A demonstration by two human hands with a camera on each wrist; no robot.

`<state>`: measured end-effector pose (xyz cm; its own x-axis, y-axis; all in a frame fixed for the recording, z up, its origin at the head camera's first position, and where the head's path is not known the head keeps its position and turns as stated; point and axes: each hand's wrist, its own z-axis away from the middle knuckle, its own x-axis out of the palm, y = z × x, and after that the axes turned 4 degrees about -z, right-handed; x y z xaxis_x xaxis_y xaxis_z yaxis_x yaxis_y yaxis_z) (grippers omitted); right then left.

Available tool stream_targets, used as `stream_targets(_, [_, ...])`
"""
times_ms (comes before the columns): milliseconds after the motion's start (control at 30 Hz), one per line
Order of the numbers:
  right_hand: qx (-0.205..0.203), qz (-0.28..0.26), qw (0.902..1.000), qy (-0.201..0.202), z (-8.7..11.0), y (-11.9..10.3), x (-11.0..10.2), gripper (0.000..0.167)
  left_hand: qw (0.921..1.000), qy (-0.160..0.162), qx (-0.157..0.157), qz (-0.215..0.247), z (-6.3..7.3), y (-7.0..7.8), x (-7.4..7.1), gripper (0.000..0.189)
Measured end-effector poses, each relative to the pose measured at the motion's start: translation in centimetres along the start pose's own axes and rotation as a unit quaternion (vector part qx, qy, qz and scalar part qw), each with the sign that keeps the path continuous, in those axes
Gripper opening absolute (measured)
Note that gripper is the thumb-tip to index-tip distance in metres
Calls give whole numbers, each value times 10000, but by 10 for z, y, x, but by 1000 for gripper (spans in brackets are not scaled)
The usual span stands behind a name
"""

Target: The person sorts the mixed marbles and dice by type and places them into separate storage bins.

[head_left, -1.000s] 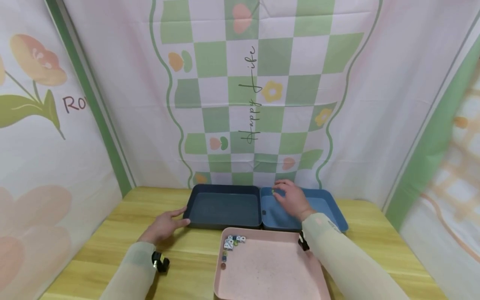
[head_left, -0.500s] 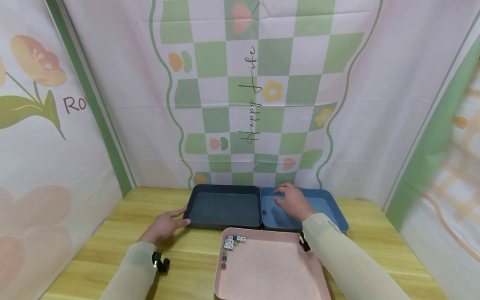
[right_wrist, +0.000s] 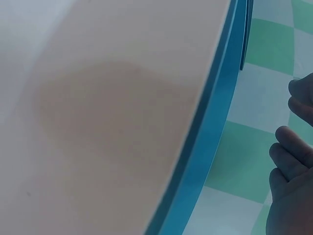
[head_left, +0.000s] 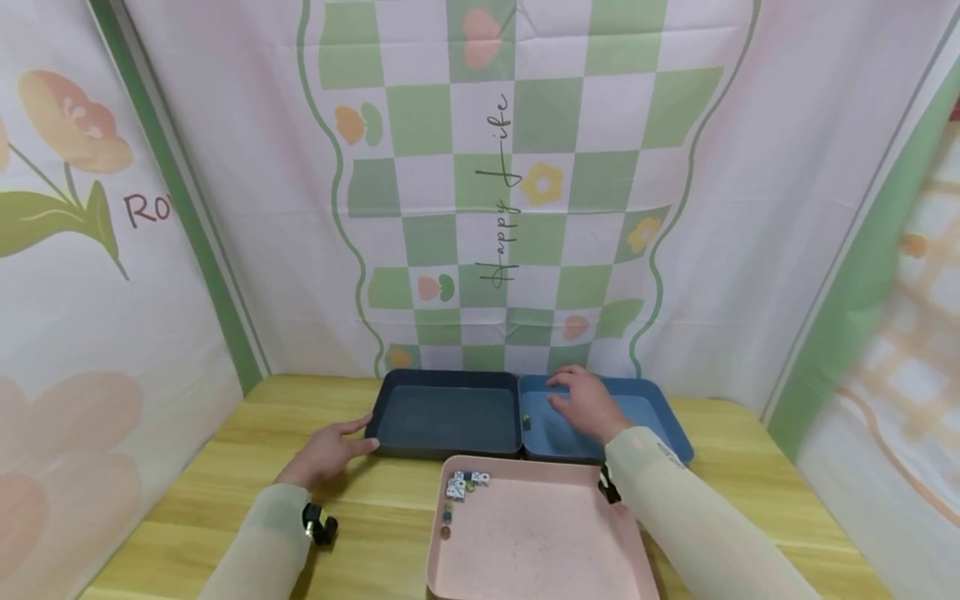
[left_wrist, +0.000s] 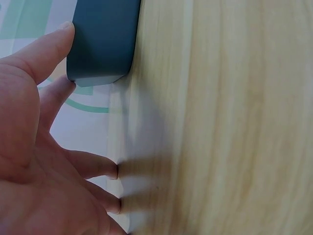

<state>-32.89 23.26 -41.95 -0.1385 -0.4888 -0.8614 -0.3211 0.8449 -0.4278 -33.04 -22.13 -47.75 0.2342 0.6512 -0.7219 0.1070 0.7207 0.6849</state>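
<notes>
My left hand (head_left: 328, 452) lies at the left end of the dark navy tray (head_left: 381, 396), thumb and index fingertip against its wall. In the left wrist view the spread fingers (left_wrist: 95, 165) reach down toward the table. My right hand (head_left: 588, 406) hovers over the blue tray (head_left: 652, 417), fingers loosely bent and nothing visible between thumb and fingertips. A small green piece (head_left: 527, 418) sits by the blue tray's left wall. Nearer me, the pink tray (head_left: 540, 533) holds several white dice (head_left: 457, 487) and small coloured pieces, including a brownish one (head_left: 446, 532), along its left side and back-left corner.
The navy and blue trays stand side by side at the back of the wooden table (head_left: 180, 500), close to a checkered curtain (head_left: 487, 208). My right forearm crosses the pink tray's right side. A black wrist camera (head_left: 320, 525) juts from the left sleeve.
One second ago my right hand pinched a small greenish piece; it has let go. A green piece now shows by the blue tray's left wall, where a dark piece showed. The left hand stays put.
</notes>
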Motion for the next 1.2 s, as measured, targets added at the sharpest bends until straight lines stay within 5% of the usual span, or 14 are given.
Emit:
stream_targets(367, [145, -608, 9980, -86, 3, 0, 4, 28, 10000, 27, -38, 29, 3, 1, 2, 67])
stream_targets(767, [729, -1783, 9810, -234, 10, -18, 4, 49, 10000, -24, 7, 73, 1, 3, -1, 68])
stream_targets(1200, [447, -2528, 9659, -343, 25, -51, 11, 74, 10000, -26, -21, 89, 3, 4, -2, 69])
